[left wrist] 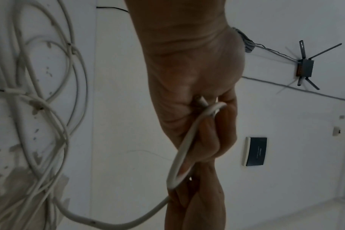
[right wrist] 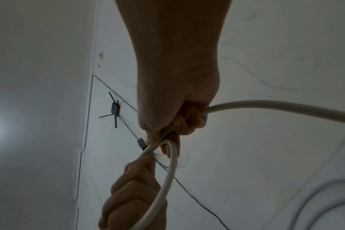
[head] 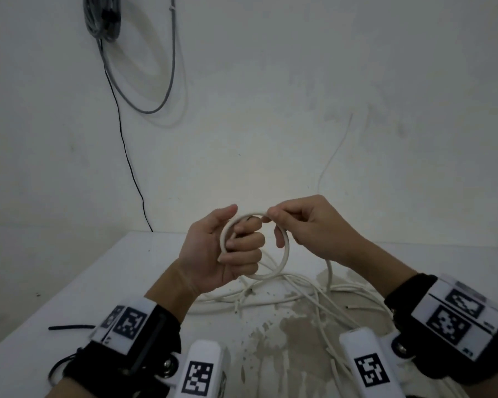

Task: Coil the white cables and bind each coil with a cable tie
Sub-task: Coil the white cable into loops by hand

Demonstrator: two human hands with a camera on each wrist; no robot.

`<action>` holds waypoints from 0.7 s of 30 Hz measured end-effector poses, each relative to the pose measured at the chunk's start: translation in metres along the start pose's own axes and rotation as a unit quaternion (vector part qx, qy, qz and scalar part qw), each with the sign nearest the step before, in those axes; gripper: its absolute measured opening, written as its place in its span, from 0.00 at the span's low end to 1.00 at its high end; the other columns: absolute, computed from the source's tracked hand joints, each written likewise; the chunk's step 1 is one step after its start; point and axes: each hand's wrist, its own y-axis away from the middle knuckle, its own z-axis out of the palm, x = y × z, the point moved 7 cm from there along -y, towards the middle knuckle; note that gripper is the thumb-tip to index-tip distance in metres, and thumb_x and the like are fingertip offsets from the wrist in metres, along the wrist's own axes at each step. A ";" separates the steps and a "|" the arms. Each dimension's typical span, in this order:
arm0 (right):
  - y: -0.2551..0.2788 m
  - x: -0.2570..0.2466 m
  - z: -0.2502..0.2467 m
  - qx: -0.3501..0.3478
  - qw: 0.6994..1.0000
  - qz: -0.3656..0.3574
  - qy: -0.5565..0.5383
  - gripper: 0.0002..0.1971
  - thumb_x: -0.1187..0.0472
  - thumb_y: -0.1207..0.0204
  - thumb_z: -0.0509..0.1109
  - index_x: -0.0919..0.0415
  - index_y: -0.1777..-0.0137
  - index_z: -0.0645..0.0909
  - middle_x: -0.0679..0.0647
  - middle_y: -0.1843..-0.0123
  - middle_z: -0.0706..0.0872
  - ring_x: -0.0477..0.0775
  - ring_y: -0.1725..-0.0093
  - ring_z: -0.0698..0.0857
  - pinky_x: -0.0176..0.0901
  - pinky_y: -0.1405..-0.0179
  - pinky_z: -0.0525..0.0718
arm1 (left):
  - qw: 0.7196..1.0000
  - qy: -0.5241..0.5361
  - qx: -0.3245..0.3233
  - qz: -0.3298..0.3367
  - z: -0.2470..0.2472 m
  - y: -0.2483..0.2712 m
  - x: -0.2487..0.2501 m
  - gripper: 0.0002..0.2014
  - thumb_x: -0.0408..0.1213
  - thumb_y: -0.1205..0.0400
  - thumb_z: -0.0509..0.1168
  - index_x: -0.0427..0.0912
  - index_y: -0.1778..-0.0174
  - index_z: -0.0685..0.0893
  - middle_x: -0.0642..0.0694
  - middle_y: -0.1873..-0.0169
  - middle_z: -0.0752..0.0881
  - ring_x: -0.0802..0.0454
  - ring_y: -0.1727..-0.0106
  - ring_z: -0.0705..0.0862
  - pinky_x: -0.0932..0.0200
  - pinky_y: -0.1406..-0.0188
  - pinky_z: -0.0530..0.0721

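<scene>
Nearest the viewer, black straps carry white blocks printed with square black-and-white markers (head: 128, 323) on both forearms. Just past them, a loose tangle of thin white round cables (head: 299, 294) sprawls on the stained white table (head: 69, 282), none of it gathered or bound as far as the pictures show. A short black strip (head: 71, 327), possibly a cable tie, lies on the table to the left, untouched.

Above the tangle, the left hand (head: 227, 251) has its fingers (head: 246, 242) curled round one thicker white cable formed into a single round loop (head: 285, 254), its cut end tucked into the palm. The right hand (head: 308, 225) pinches the top of that loop between thumb and forefinger, its other fingers loosely bent. From the right hand the same cable trails down to the table.

My judgement: the task is at its very start. One first turn of one coil exists; the rest of that cable must be wound on, a tie fastened round it, and every other cable remains to be done.

Farthest off, a bundle of grey cable (head: 102, 17) hangs on the white wall, with a thin black wire (head: 127, 156) running down to the table's back edge.
</scene>
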 end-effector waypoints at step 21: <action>0.001 0.004 0.014 -0.058 0.994 0.017 0.090 0.14 0.50 0.28 0.74 0.61 0.65 0.91 0.45 0.82 0.81 0.43 0.82 0.69 0.32 0.77 0.66 | 0.987 -0.095 0.074 -0.104 -0.024 -0.007 -0.028 0.26 0.64 0.25 0.51 0.45 0.75 0.76 0.55 0.88 0.69 0.64 0.93 0.66 0.73 0.96 0.61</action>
